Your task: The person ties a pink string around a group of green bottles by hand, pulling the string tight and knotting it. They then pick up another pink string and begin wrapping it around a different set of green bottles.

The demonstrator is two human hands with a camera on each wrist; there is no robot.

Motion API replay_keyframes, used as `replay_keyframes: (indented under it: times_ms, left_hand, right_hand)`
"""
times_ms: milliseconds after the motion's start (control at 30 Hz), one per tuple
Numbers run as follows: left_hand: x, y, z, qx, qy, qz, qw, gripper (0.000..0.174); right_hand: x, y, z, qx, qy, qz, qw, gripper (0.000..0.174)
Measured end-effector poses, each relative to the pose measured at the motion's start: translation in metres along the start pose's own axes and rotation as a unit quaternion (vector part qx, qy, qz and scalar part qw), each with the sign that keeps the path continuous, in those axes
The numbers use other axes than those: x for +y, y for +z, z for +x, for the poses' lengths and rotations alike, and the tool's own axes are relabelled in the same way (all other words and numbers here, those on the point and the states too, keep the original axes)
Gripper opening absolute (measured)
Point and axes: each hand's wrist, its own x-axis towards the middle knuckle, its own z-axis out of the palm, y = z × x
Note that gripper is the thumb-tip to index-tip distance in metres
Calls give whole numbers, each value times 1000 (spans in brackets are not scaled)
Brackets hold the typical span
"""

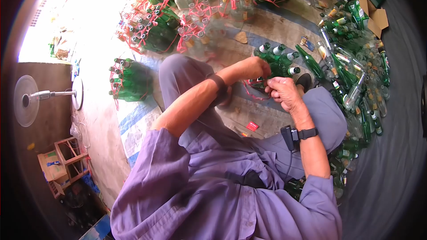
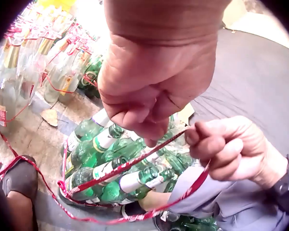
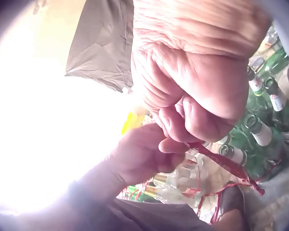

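Note:
A bundle of green glass bottles [image 1: 278, 58] stands on the floor before the seated person, a red strap [image 2: 127, 166] round it. Thumb and fingers of the right hand [image 1: 287, 93] pinch this strap, drawn taut up from the bundle, and more of it hangs in a loose loop. The left hand [image 1: 254, 69] is over the bundle with its fingers curled, fingertips right at the strap in the left wrist view; I cannot tell whether they hold it. In the right wrist view, the left hand [image 3: 139, 149] meets the right hand's fingertips.
Loose bottles [image 1: 356, 84] lie heaped along the right side. Strapped bundles of clear bottles [image 1: 204, 31] and green bottles [image 1: 129, 80] stand at the back and left. A fan [image 1: 26, 100] and a wooden frame [image 1: 71, 160] are farther left. A red packet [image 1: 252, 126] lies on the floor.

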Motion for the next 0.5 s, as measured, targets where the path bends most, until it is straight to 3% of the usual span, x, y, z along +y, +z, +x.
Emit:
replay_keyframes:
  times_ms: [133, 267, 367, 500]
  left_hand:
    - [-2, 13, -3, -76, -58, 57, 994, 22]
    - [-12, 17, -6, -19, 19, 125, 992, 19]
    - [-8, 10, -7, 28, -37, 101, 994, 22]
    - [-20, 8, 1, 109, -20, 37, 993, 26]
  right_hand:
    - [-18, -6, -10, -2, 0, 41, 999, 18]
    - [-25, -4, -21, -11, -8, 38, 999, 19]
    - [-25, -5, -29, -12, -5, 37, 999, 19]
    - [-14, -14, -39, -2, -5, 43, 999, 19]
